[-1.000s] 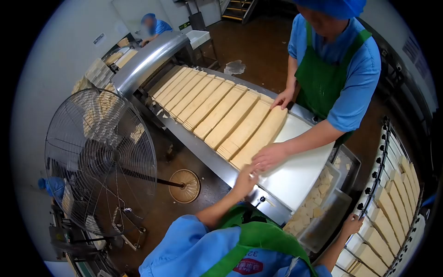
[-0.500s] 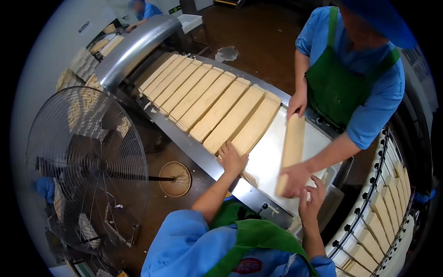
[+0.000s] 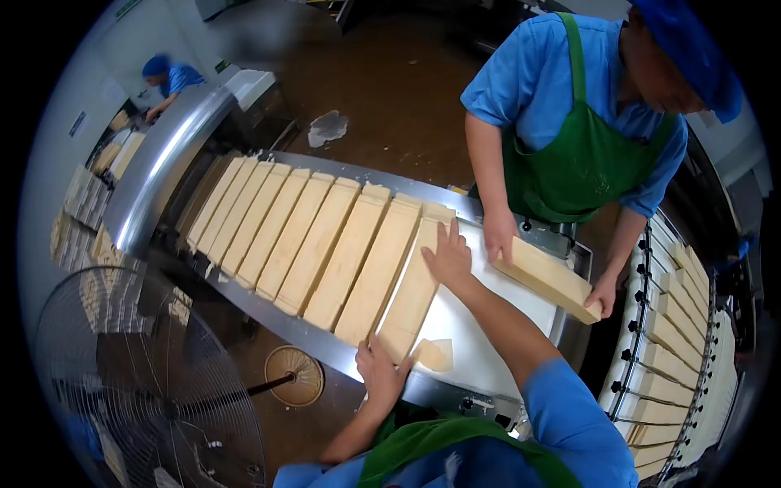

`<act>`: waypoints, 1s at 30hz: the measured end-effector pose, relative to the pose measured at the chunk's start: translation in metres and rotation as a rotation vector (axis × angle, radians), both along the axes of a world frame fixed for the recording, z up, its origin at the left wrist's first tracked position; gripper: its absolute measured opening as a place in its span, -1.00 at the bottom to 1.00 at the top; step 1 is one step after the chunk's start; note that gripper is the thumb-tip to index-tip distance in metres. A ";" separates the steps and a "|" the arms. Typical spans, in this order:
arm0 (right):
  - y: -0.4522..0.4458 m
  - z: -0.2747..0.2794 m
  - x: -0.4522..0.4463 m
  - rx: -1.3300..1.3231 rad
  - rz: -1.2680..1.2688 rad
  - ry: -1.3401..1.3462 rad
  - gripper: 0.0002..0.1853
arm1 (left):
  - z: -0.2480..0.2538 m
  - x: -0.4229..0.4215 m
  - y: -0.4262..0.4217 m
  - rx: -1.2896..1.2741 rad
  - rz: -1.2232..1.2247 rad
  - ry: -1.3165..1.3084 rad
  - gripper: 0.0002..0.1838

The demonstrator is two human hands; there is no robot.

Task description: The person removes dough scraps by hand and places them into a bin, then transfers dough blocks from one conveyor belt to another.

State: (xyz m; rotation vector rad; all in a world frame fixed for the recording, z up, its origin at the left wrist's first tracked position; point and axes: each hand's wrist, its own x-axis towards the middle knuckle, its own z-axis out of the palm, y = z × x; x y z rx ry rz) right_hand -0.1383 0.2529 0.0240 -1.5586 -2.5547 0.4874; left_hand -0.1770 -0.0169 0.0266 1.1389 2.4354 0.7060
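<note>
A row of long pale-yellow slabs (image 3: 321, 244), seemingly layered like stacked sheets, lies across the conveyor (image 3: 480, 325). At the near end of the rightmost slab (image 3: 411, 301), my left hand (image 3: 381, 374) has its fingers and thumb on either side of the end. My right hand (image 3: 449, 256) rests on that slab's far part, fingers spread and stretched out. Beside the near end lies a loose thin piece (image 3: 435, 355) of the same pale material. Across the belt, a co-worker's two hands hold another slab (image 3: 549, 278) by its ends.
A metal hood (image 3: 167, 167) spans the conveyor's far left. The co-worker in a green apron (image 3: 565, 159) stands opposite. At right, a curved rack (image 3: 663, 366) carries more slabs. A large wire-guarded fan (image 3: 163, 390) stands at lower left; another person (image 3: 171, 77) works behind.
My right hand has moved from near the co-worker's hand onto the rightmost slab's far part. The co-worker has swung the held slab right, toward the rack. The view has shifted.
</note>
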 end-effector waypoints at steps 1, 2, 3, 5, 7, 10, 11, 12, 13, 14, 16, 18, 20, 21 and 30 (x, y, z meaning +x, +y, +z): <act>0.012 0.001 -0.010 -0.033 -0.048 -0.030 -0.20 | -0.001 -0.002 -0.005 -0.031 0.007 -0.032 0.02; 0.022 0.002 -0.018 -0.066 -0.095 -0.060 -0.19 | -0.004 -0.003 -0.007 -0.063 0.014 -0.063 0.01; 0.031 0.001 -0.024 -0.063 -0.111 -0.059 -0.19 | -0.007 -0.004 -0.007 -0.060 -0.002 -0.063 0.01; 0.041 0.003 -0.037 -0.122 -0.128 -0.187 -0.17 | -0.013 -0.008 -0.004 -0.066 -0.061 -0.138 0.03; 0.035 0.007 -0.036 -0.166 -0.156 -0.165 -0.17 | -0.015 -0.011 0.001 -0.019 -0.084 -0.142 0.00; 0.025 0.012 -0.019 -0.202 -0.254 -0.093 -0.27 | -0.017 -0.009 0.012 -0.012 -0.109 -0.163 -0.06; 0.024 0.013 -0.006 -0.196 -0.288 -0.094 -0.27 | -0.017 -0.010 0.014 -0.043 -0.111 -0.187 -0.06; 0.024 0.017 0.012 -0.208 -0.356 -0.084 -0.27 | -0.015 -0.009 0.019 -0.073 -0.127 -0.206 -0.05; 0.028 0.021 0.036 -0.216 -0.440 -0.070 -0.27 | -0.010 -0.003 0.024 -0.086 -0.189 -0.220 -0.14; 0.031 0.023 0.062 -0.273 -0.516 -0.045 -0.19 | -0.003 0.002 0.031 -0.097 -0.274 -0.243 -0.14; 0.029 0.018 0.119 -0.184 -0.589 -0.127 -0.15 | 0.008 0.023 0.045 -0.110 -0.457 -0.273 -0.13; 0.019 0.024 0.166 -0.146 -0.632 -0.265 -0.06 | 0.012 0.048 0.053 -0.154 -0.587 -0.326 -0.12; -0.001 0.036 0.204 -0.150 -0.797 -0.107 -0.09 | 0.006 0.074 0.060 -0.164 -0.647 -0.287 -0.08; -0.012 0.048 0.225 -0.194 -0.863 0.005 -0.09 | 0.005 0.089 0.065 -0.172 -0.612 -0.248 -0.04; -0.183 0.087 0.472 0.364 -1.509 0.589 -0.19 | 0.059 0.245 0.070 0.256 -1.048 -0.186 -0.16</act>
